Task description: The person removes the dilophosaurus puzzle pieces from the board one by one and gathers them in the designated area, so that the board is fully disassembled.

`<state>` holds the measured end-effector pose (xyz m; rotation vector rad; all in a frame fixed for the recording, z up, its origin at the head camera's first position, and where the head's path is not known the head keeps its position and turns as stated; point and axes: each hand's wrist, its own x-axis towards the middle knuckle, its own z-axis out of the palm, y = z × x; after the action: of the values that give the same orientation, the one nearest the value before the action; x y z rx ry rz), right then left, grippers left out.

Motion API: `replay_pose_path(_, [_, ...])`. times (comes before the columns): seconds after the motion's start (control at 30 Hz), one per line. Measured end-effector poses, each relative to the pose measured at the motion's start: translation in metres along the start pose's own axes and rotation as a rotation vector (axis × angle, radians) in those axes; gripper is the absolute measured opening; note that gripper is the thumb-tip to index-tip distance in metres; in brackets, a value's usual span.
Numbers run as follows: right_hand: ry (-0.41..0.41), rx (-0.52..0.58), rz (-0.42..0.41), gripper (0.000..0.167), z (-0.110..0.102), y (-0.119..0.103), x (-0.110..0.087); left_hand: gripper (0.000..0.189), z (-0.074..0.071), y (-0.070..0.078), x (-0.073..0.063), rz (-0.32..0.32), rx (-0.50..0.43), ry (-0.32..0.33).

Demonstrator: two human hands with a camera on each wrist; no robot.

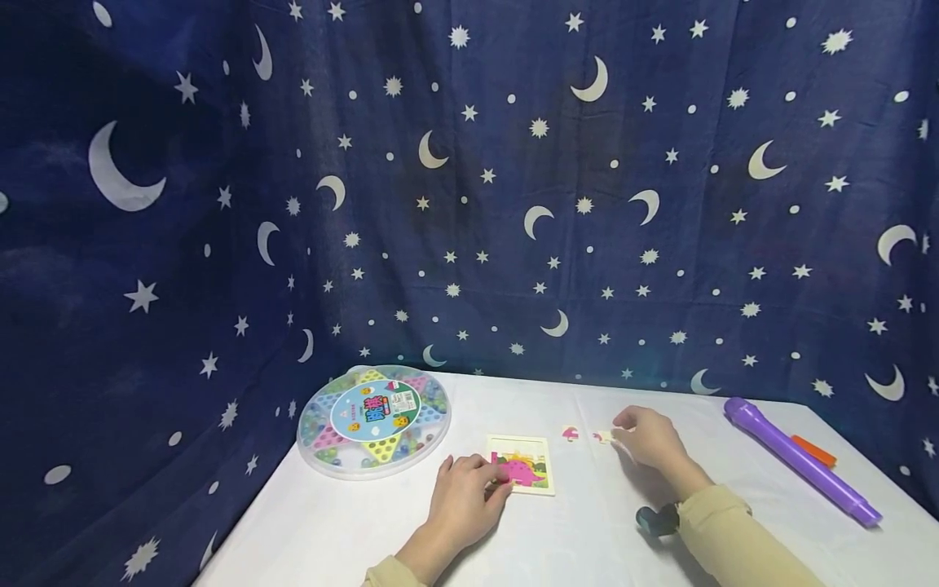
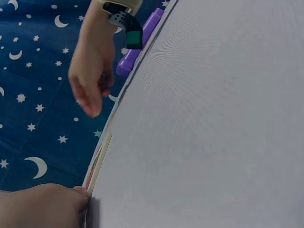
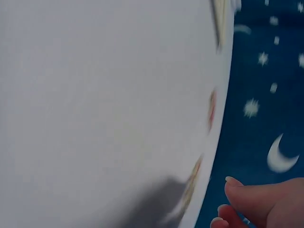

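A dark blue curtain (image 1: 513,122), printed with pale moons, stars and dots, is hanging behind and along the left. The white-covered table (image 1: 565,546) is standing before it. A round, clear-lidded marble game (image 1: 374,420) is lying flat near the table's far left side. A purple rod (image 1: 800,459), bulbous at its far end, is lying slantwise on the right.

Left hand (image 1: 465,499): fingers bending, tips touching the left side of the puzzle tray (image 1: 548,473) — whether they are pinching its edge or only pressing, I cannot tell. Right hand (image 1: 649,440): hanging low above the table, thumb and fingers bending toward each other with a narrow gap, holding nothing that I am seeing.

The tray, square and pale, is lying flat between the hands, nearer the left. A pink dinosaur picture (image 1: 524,473) is filling its lower part. An orange object (image 1: 814,451) is lying just behind the rod. A small dark device (image 1: 656,520) is jutting from the right wrist.

Loose pieces, two, both pink on pale: the left piece (image 1: 570,433) is lying just right of the tray — apart from it; the right piece (image 1: 603,437) is lying farther along, beside the right fingertips.
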<state>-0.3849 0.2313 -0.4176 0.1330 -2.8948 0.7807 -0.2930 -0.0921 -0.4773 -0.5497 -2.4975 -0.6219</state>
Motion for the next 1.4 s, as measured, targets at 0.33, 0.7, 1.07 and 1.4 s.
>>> replay_pose_path(0.33, [-0.074,0.033,-0.15,0.01,0.033,-0.067,0.002,0.009,0.0,0.001,0.0,0.02,0.031,0.063])
replay_pose_path(0.7, [-0.173,0.063,-0.193,0.006,0.064,-0.106,-0.005,0.008,-0.003,0.002,0.0,0.029,0.039,0.088])
replay_pose_path(1.07, [-0.221,0.07,-0.248,0.012,0.081,-0.122,-0.012,0.007,-0.002,0.003,0.001,0.026,0.034,0.092])
replay_pose_path(1.4, [-0.302,0.044,-0.36,0.024,0.081,-0.134,-0.014,0.007,-0.004,0.005,0.002,0.008,0.036,0.086])
